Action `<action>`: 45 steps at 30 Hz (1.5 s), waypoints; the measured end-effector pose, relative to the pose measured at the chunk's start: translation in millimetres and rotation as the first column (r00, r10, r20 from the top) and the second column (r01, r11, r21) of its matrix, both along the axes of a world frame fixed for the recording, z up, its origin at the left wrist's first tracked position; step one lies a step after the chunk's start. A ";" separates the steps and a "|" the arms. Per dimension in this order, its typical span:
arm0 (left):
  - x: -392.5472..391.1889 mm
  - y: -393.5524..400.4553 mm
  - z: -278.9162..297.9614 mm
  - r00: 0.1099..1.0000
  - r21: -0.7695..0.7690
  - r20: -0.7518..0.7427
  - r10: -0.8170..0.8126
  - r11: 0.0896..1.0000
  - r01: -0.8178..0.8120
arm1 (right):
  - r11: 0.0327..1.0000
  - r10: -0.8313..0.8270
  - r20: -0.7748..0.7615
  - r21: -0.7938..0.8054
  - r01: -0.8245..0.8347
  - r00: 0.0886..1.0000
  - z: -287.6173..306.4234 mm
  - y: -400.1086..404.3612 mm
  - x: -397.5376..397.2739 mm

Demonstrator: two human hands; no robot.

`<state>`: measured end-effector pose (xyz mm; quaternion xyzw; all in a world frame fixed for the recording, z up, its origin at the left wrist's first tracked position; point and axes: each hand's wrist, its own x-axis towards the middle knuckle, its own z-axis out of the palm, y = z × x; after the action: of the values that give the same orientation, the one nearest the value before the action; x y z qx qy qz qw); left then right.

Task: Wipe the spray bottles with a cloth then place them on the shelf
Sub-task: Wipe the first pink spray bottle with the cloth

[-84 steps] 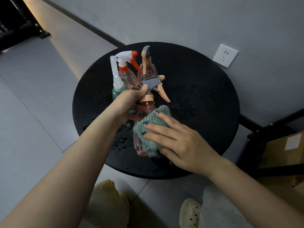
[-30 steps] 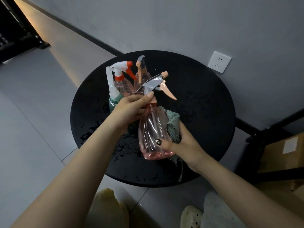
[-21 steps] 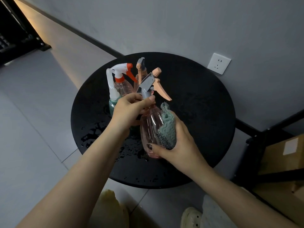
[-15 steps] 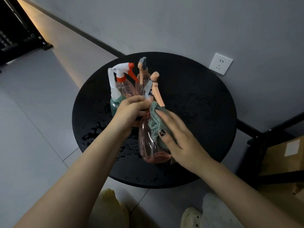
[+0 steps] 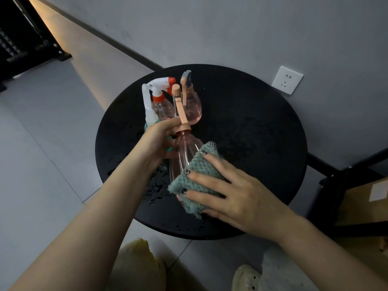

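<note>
My left hand (image 5: 158,139) grips the neck of a clear pink spray bottle (image 5: 182,152) with a peach trigger head, held above the round black table (image 5: 252,133). My right hand (image 5: 235,196) presses a teal knitted cloth (image 5: 197,177) against the bottle's side, fingers spread over the cloth and thumb hidden under it. Three more spray bottles stand at the table's back left: one with a white and red head (image 5: 160,97), one pink with a peach and grey head (image 5: 192,106), and a green one with a white head (image 5: 149,114).
Water drops lie on the table near its front left. A black shelf frame (image 5: 346,185) with a cardboard box (image 5: 365,202) stands at the right. A wall socket (image 5: 287,80) sits behind the table. My feet in pale slippers (image 5: 245,278) show at the bottom.
The bottle has been turned in my left hand so its trigger head points away. My right hand slid the cloth from the bottle's upper part down over its side.
</note>
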<state>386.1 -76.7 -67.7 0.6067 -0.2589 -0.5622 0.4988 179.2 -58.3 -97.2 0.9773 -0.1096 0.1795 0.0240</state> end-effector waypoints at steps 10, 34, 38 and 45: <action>-3.8 -0.4 -12.3 0.977 -0.009 0.066 -0.202 0.979 0.203 | 0.875 -0.287 0.063 0.423 0.235 0.956 3.7 -10.2 12.9; -8.7 1.0 -17.3 0.966 0.024 -0.064 -0.252 0.967 0.254 | 0.793 -0.300 0.200 0.596 0.128 0.933 3.3 -5.7 13.7; -12.4 3.2 -16.0 0.969 0.041 -0.029 -0.244 0.969 0.245 | 0.647 -0.435 0.229 0.753 0.125 0.871 2.0 -8.0 19.4; -4.6 -0.1 -14.9 0.981 0.088 -0.104 -0.161 0.981 0.170 | 0.907 -0.112 0.208 0.421 0.014 0.972 2.7 5.9 9.6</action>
<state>381.5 -76.8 -82.5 0.5786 -0.2565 -0.6423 0.4322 188.7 -52.4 -94.5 0.9288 -0.1791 0.2618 -0.1918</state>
